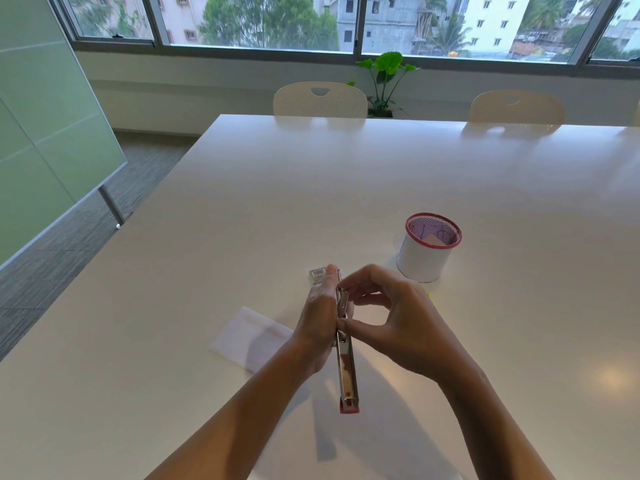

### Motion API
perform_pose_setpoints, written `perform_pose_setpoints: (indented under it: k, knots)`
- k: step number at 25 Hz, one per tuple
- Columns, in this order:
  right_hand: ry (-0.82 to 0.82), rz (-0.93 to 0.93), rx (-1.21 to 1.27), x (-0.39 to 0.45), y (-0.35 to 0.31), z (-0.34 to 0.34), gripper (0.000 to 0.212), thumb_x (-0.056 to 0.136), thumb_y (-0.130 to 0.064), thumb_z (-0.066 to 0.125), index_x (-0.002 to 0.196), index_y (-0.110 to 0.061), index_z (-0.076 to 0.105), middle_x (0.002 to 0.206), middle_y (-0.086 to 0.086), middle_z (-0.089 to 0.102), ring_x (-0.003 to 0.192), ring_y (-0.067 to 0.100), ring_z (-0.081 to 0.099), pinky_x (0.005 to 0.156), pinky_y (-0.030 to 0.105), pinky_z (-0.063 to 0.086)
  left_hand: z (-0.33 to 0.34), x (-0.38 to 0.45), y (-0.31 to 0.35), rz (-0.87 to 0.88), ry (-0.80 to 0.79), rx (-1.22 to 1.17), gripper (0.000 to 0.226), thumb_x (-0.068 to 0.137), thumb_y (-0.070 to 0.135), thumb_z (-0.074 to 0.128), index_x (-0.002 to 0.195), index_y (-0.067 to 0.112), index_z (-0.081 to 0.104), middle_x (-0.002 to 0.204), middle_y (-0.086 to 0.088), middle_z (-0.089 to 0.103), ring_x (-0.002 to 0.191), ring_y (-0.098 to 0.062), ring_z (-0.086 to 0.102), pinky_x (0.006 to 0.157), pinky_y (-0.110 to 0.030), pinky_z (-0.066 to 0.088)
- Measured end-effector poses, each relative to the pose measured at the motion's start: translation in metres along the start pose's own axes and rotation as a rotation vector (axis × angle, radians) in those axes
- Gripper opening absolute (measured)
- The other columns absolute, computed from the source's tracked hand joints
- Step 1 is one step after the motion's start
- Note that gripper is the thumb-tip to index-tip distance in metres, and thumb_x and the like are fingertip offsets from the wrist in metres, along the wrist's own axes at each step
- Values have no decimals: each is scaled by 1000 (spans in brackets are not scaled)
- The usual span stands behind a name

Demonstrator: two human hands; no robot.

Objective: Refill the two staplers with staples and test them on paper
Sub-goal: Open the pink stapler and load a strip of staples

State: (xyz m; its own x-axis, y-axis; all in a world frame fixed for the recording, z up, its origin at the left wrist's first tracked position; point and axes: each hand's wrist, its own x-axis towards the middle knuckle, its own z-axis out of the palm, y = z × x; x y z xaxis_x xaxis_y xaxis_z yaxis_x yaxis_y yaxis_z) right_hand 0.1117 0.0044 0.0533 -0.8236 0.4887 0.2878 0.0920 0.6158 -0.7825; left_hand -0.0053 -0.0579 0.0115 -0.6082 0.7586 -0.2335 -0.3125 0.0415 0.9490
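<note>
A pink stapler [347,372] is swung open above the table, its metal staple channel pointing toward me. My left hand [320,317] grips its far half from the left. My right hand [398,317] pinches at the channel's middle with thumb and forefinger; whether staples are between the fingertips cannot be told. A small staple box [318,274] lies just beyond my left fingertips. A folded white paper [251,336] rests on the table to the left of my left wrist. A sliver of yellow [428,295] shows behind my right hand; what it is cannot be told.
A white pen cup with a pink mesh rim [428,249] stands to the right, beyond my right hand. The white table [311,202] runs far ahead, with two white chairs [320,98] at its far edge. A glass board stands at the left.
</note>
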Motion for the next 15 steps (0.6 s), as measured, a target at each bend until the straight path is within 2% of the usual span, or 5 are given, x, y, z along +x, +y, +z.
perform_pose_setpoints:
  k: [7, 9, 11, 12, 15]
  knots:
    - [14, -22, -65, -5, -5, -3, 36, 71, -22, 89, 101, -20, 70, 92, -14, 69, 89, 1, 67, 79, 11, 54, 4, -8, 0, -101, 5, -6, 54, 104, 46, 32, 126, -1, 49, 70, -4, 49, 53, -9, 53, 44, -14, 45]
    - [24, -27, -84, -5, -6, -3, 35, 70, -20, 89, 99, -21, 69, 90, -15, 68, 88, 1, 66, 77, 9, 53, 4, -9, 0, -123, -22, -19, 63, 104, 48, 32, 134, -6, 43, 86, -25, 57, 76, -23, 68, 64, -24, 60]
    - [39, -33, -113, -5, -5, -2, 35, 69, -19, 90, 96, -22, 69, 89, -16, 67, 88, 1, 64, 77, 9, 52, 6, -11, 1, -158, -30, 7, 69, 103, 50, 32, 144, -7, 35, 111, -37, 56, 112, -43, 62, 96, -47, 50]
    - [48, -34, -129, -5, -5, -1, 35, 69, -19, 90, 96, -22, 69, 88, -16, 66, 88, 0, 64, 76, 10, 52, 6, -12, 2, -169, -19, 18, 69, 103, 50, 32, 144, -6, 36, 106, -35, 57, 114, -45, 60, 96, -50, 50]
    - [60, -37, -158, -7, -3, 2, 35, 69, -20, 90, 97, -21, 69, 88, -16, 67, 87, 1, 65, 77, 13, 55, 4, -11, 2, -189, -25, -20, 59, 103, 48, 34, 128, -3, 51, 69, -9, 53, 72, -25, 69, 46, -25, 51]
